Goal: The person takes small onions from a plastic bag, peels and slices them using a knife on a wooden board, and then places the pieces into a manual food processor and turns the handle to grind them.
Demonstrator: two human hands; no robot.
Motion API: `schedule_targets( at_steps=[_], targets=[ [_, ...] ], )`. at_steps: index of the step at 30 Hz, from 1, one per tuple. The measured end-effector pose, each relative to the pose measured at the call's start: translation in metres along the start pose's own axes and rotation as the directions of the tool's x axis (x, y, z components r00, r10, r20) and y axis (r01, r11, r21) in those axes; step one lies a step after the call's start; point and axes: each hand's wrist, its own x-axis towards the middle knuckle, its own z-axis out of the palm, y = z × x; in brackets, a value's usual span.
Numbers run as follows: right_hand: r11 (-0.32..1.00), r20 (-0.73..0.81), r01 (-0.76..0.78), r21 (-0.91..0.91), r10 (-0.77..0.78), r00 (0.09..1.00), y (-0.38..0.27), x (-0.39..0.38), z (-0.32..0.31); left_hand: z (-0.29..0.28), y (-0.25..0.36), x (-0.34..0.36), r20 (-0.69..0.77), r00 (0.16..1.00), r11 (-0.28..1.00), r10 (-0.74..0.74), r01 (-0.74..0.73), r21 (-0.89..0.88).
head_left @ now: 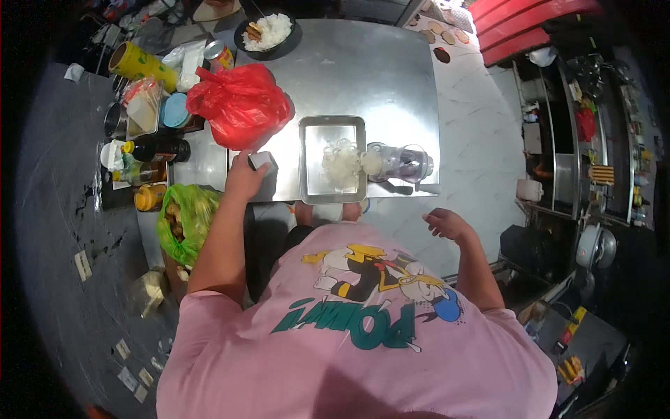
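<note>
At the table's front edge, my left hand (244, 178) is closed on a small white block with a dark edge (261, 161), its exact kind unclear. A red plastic bag (241, 105), tied at the top, sits just beyond that hand. To its right lies a rectangular metal tray (303, 162) holding pale, translucent slices (338, 166). A clear jar or pitcher (405, 164) lies beside the tray's right rim, with a round whitish piece (372, 163) at its near end. Off the table, my right hand (448, 225) hangs in the air, fingers loosely bent, nothing seen in them.
On the steel table (349, 63) stands a dark bowl of rice (269, 33) at the back. Bottles (160, 148), a can (218, 54) and a yellow roll (142, 66) crowd the left side. A green bag (187, 222) is beside my left forearm. Shelves (558, 133) line the right.
</note>
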Motion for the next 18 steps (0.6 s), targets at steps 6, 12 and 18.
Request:
schedule_targets(
  at_steps=[6,12,18],
  targets=[
    [0.966,-0.386,0.259,0.019,-0.232,0.893,-0.036,-0.025,0.033,-0.037,0.070,-0.022,-0.009,0.997,0.984,0.078,-0.076,0.160],
    [0.789,-0.849,0.517,0.332,0.012,0.527,-0.083,-0.025,0.009,-0.033,0.101,-0.034,0.106,0.881,0.886,0.461,-0.451,-0.106],
    [0.552,-0.797,0.645,0.529,0.062,0.601,-0.081,0.014,0.027,0.001,0.178,-0.017,0.111,0.695,0.698,0.711,-0.676,-0.239]
  ],
)
